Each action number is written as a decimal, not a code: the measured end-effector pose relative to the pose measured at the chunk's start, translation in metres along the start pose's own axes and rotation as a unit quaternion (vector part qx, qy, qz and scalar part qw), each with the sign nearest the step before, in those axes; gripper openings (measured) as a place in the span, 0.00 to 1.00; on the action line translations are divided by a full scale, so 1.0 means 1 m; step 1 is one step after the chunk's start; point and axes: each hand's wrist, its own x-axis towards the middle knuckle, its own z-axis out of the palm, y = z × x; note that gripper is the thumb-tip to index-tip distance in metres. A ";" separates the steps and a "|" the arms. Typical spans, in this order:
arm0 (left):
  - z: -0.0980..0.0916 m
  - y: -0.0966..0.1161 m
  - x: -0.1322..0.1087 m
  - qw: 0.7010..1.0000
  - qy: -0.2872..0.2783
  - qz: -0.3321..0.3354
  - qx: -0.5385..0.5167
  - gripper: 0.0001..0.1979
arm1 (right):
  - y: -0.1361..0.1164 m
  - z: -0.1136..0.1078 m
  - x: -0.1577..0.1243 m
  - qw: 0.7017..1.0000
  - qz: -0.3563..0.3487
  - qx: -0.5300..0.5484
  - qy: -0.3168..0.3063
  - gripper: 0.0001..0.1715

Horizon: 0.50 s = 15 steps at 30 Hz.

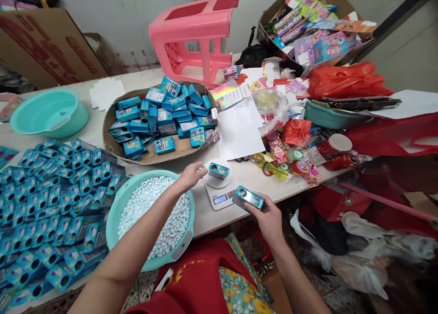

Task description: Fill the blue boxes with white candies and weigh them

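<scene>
White desk (249, 179) holds a teal basin (114, 213) of pellets (153, 204) and a small scale (219, 197) bearing a blue box (219, 170). The left hand (190, 177) has its fingers (204, 168) at that box's end, and I cannot tell whether they grip it. The right hand (270, 218) clasps a second box (248, 197) just beside the scale. Probably light, dentable card: pinch the long sides.

We find open passage only on the bare table strip (202, 217) between the pellet basin (112, 222) and the scale (222, 196); the cardboard tray (181, 146) blocks ahead, toy packets (284, 149) crowd the right.

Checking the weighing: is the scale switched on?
On: the scale shows a lit blue display, with a small blue box on its pan.
</scene>
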 end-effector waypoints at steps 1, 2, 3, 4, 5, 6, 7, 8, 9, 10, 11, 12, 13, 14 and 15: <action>0.007 0.007 0.014 0.996 -0.007 0.019 0.085 0.11 | 0.003 -0.003 -0.001 1.000 0.004 0.004 0.008 0.24; 0.013 0.013 0.027 0.986 -0.015 0.027 0.164 0.10 | 0.006 -0.006 -0.001 1.000 0.008 0.009 0.015 0.24; 0.018 0.018 0.036 0.973 -0.024 0.029 0.230 0.10 | 0.008 -0.009 -0.002 1.000 0.013 0.014 0.021 0.25; 0.022 0.021 0.043 0.960 -0.032 0.027 0.277 0.10 | 0.011 -0.011 -0.004 0.999 0.017 0.018 0.026 0.25; 0.025 0.023 0.048 0.950 -0.039 0.023 0.309 0.09 | 0.013 -0.013 -0.004 0.999 0.021 0.021 0.029 0.25; 0.027 0.024 0.051 0.943 -0.044 0.019 0.329 0.10 | 0.014 -0.015 -0.005 0.999 0.025 0.023 0.032 0.24; 0.028 0.025 0.052 0.939 -0.044 0.015 0.342 0.10 | 0.016 -0.017 -0.006 0.999 0.028 0.025 0.035 0.24; 0.028 0.026 0.053 0.935 -0.043 0.010 0.351 0.12 | 0.016 -0.019 -0.006 0.998 0.031 0.026 0.038 0.24; 0.028 0.027 0.053 0.931 -0.042 0.006 0.362 0.13 | 0.016 -0.021 -0.006 0.998 0.034 0.029 0.042 0.24; 0.028 0.027 0.054 0.928 -0.040 0.005 0.369 0.15 | 0.016 -0.022 -0.006 0.998 0.038 0.031 0.046 0.24; 0.028 0.028 0.054 0.927 -0.037 0.006 0.372 0.16 | 0.016 -0.023 -0.006 0.997 0.043 0.034 0.051 0.24; 0.028 0.028 0.055 0.928 -0.035 0.012 0.370 0.17 | 0.015 -0.023 -0.005 0.997 0.047 0.037 0.054 0.24; 0.027 0.029 0.056 0.930 -0.034 0.018 0.365 0.18 | 0.015 -0.024 -0.005 0.996 0.052 0.039 0.058 0.24; 0.027 0.029 0.057 0.933 -0.034 0.024 0.359 0.17 | 0.015 -0.024 -0.004 0.996 0.054 0.041 0.060 0.24; 0.027 0.029 0.058 0.935 -0.035 0.027 0.351 0.16 | 0.015 -0.024 -0.004 0.996 0.054 0.041 0.061 0.24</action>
